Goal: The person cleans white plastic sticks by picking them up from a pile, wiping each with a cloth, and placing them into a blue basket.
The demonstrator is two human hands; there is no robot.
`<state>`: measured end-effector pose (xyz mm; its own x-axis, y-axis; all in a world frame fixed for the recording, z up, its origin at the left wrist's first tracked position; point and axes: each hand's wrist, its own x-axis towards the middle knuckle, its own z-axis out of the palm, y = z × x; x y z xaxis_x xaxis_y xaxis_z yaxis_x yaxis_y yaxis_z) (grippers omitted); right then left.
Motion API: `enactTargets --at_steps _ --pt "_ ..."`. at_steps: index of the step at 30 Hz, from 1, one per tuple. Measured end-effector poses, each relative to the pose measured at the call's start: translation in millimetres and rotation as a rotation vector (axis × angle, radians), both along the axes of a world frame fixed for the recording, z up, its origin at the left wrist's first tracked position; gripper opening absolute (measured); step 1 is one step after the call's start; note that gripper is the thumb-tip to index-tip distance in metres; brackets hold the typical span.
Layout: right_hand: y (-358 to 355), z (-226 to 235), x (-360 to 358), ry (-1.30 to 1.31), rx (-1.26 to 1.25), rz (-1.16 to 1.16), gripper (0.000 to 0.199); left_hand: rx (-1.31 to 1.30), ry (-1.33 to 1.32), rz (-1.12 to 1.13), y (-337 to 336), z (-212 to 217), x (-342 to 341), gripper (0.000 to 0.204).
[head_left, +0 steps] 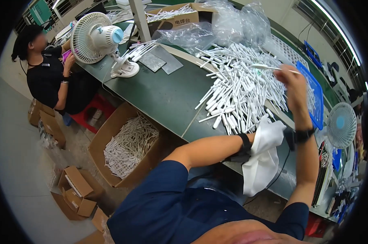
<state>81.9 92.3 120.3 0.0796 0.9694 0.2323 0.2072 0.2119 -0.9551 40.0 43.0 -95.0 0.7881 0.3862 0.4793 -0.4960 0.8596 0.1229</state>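
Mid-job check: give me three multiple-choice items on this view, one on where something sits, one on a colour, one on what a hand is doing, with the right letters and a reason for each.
1. Where is the open cardboard box full of white sticks?
A. On the floor beside the green table
B. On the table by the fan
C. On the person's lap

2. What colour is the flat plastic tray at the far side of the stick pile?
A. Red
B. Blue
C. Yellow

3. What is the right hand doing?
A. Resting flat on the table
B. Holding the white cloth
C. Raised, pinching one white stick

Answers: 1 A, the box stands below the table's edge on the floor. 2 B, the tray is plainly blue. 3 C, the right hand is lifted over the pile with a stick in its fingers, while the left hand holds the white cloth.
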Motion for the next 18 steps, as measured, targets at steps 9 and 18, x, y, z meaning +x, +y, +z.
enactTargets --at_steps 9,18 --pt "244.8 -13.4 -178.2 0.123 -0.055 0.279 0.026 1.132 0.624 1.440 17.4 -97.3 27.6 0.004" --pt "232.0 13.5 -196.6 -0.127 -0.141 0.578 0.043 0.581 0.361 0.879 14.7 -63.6 -9.7 0.004"
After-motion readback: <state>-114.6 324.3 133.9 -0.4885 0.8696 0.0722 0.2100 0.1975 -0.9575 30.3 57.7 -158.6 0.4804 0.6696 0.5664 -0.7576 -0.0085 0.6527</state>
